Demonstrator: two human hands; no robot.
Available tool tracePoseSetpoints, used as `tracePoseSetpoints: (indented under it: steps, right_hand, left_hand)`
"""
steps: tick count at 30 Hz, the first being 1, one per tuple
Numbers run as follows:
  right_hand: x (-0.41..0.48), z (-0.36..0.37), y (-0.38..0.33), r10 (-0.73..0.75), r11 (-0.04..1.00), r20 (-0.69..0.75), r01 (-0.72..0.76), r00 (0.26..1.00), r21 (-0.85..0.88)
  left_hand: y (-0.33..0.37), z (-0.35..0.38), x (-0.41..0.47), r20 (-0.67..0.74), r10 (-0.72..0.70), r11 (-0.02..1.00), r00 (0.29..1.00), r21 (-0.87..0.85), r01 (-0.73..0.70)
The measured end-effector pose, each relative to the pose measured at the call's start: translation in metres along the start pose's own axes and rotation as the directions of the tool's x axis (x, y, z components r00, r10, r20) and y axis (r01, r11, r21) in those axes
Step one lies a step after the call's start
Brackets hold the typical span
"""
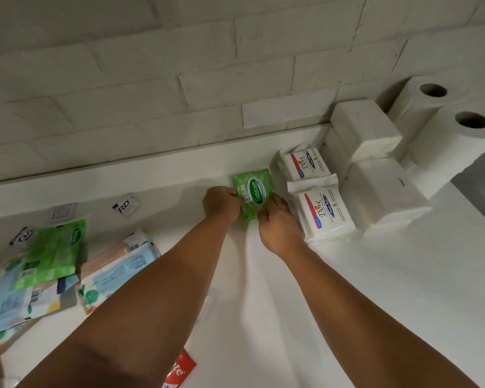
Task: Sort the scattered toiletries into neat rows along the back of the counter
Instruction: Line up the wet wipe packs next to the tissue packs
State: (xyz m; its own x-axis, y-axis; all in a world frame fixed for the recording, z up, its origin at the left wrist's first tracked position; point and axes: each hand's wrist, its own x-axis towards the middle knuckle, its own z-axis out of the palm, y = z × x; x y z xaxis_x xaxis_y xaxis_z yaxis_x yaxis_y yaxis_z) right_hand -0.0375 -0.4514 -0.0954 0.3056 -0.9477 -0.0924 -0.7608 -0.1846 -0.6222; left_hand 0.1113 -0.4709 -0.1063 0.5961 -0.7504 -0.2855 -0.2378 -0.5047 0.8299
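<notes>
Roughly halfway: the left hand (221, 204) has its grip pinched on the Sanicare wipes pack (254, 189), just beside two Dove packs (325, 211) at the back of the desk (375, 275). The right hand (277, 228) touches its corner, grip unclear. Wipes packs (51, 253) and sachets (125, 204) remain scattered to the left.

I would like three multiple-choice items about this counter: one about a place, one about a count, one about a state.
1. The green pack under the left hand and right hand lies:
A. left of the Dove packs
B. right of them
C. on top of them

2. Dove packs in view:
A. one
B. two
C. four

3. The two hands:
A. both hold the green pack
B. both hang free
C. only one touches it

Answers:
1 A, it sits beside the Dove packs' left edges.
2 B, two lie one behind the other.
3 A, fingers of both curl on its edges.
</notes>
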Motion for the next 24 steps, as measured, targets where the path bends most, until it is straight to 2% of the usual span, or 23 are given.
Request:
tracePoseSetpoints:
  steps: [7,10,16,20,24]
  right_hand:
    - [0.008,-0.005,-0.005,0.052,0.998,0.030,-0.052,0.998,0.026]
    - [0.003,-0.006,-0.008,0.067,0.997,0.010,-0.067,0.998,0.036]
    - [-0.022,-0.007,-0.026,-0.088,0.996,-0.110,0.086,0.990,-0.019]
    - [-0.037,-0.005,-0.049,-0.140,0.985,-0.178,0.154,0.974,0.072]
    - [-0.048,0.001,-0.080,-0.132,0.973,-0.200,0.165,0.971,0.158]
  left_hand:
    - [0.003,0.001,0.002,-0.028,0.014,0.999,1.000,0.030,-0.013]
    - [0.008,-0.004,-0.008,-0.042,0.087,0.994,0.995,0.067,-0.084]
    - [0.009,-0.023,-0.039,-0.034,0.222,0.964,0.974,0.160,-0.214]
    - [0.005,-0.053,-0.051,-0.028,0.291,0.948,0.956,0.146,-0.284]
    - [-0.005,-0.100,-0.061,-0.071,0.339,0.935,0.938,0.135,-0.327]
